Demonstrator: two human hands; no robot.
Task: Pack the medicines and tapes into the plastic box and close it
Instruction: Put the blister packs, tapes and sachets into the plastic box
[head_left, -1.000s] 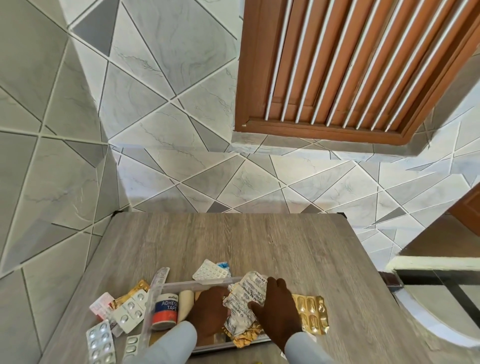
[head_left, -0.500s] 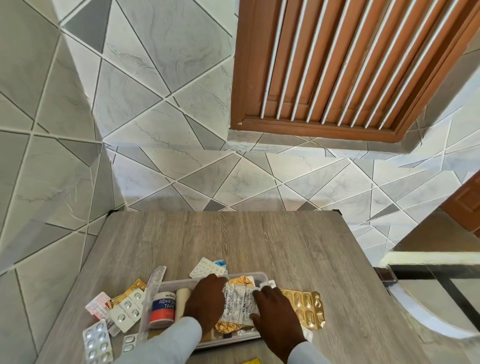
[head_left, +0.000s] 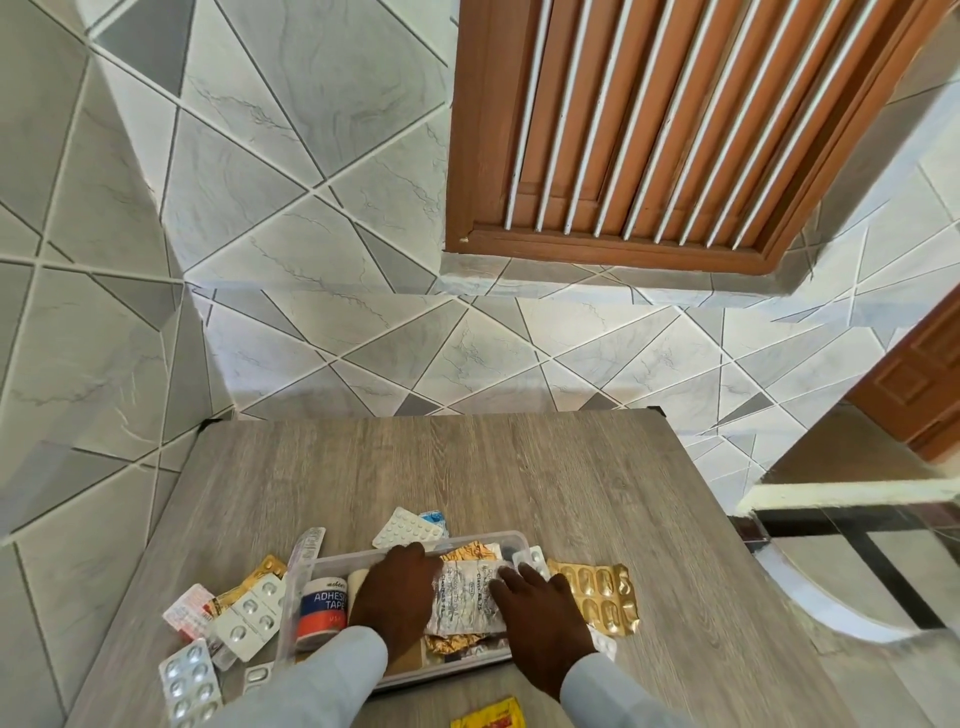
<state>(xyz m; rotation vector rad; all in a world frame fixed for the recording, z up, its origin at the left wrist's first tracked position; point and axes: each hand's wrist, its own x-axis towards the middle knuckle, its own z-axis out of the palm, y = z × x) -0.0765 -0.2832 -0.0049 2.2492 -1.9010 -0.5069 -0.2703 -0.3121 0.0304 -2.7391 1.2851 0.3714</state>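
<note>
A clear plastic box (head_left: 332, 563) stands open near the table's front edge. Inside it lie an adhesive tape roll (head_left: 320, 613), a beige roll (head_left: 357, 587) and a crumpled silver medicine strip (head_left: 465, 597) over gold foil (head_left: 449, 644). My left hand (head_left: 397, 597) lies flat in the box, its fingers on the strip's left side. My right hand (head_left: 540, 621) presses the strip's right side with straight fingers. Silver blister packs (head_left: 249, 616) and a red-and-white pack (head_left: 189, 613) lie left of the box. A gold blister pack (head_left: 597, 595) lies right of it.
The grey wooden table (head_left: 467, 467) stands against a tiled wall. A white tablet strip (head_left: 408, 527) and a blue packet (head_left: 434, 517) lie behind the box. A clear strip-like piece (head_left: 306, 545) leans at the box's left end. A yellow packet (head_left: 491, 719) lies at the front edge.
Both hands have lowered the silver strip from above the box down flat into it. The right hand has let go of its grip and now presses on top.
</note>
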